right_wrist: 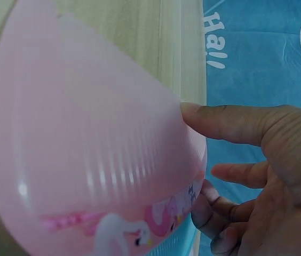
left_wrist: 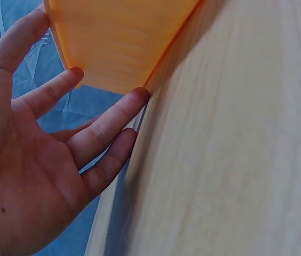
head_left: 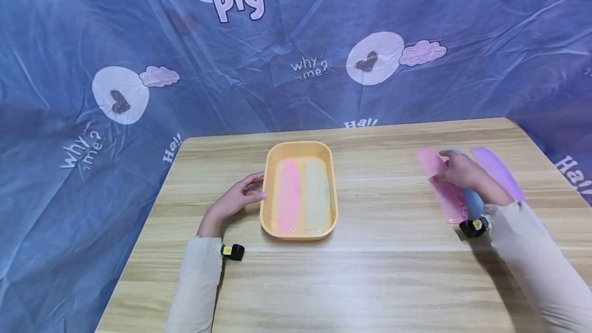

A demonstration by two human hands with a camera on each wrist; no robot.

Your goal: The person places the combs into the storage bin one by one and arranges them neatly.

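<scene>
My right hand (head_left: 462,171) holds a pink comb (head_left: 447,197) by its long edges, thumb on the toothed side and fingers on the spine. In the right wrist view the pink comb (right_wrist: 86,128) shows a flamingo print along its spine. A blue comb (head_left: 473,202) is partly hidden beneath that hand. With fingers fairly straight, my left hand (head_left: 236,197) touches the left side of a yellow-orange tray (head_left: 334,197); its fingertips rest against the outer wall (left_wrist: 118,42). Inside the tray lie another pink comb (head_left: 289,197) and a pale cream comb (head_left: 317,197), side by side.
A purple comb (head_left: 499,171) lies right of the blue one, partly behind the right forearm. Everything stands on a wood-grain table (head_left: 370,281). Blue printed cloth (head_left: 287,96) hangs behind the table's back edge and along its sides.
</scene>
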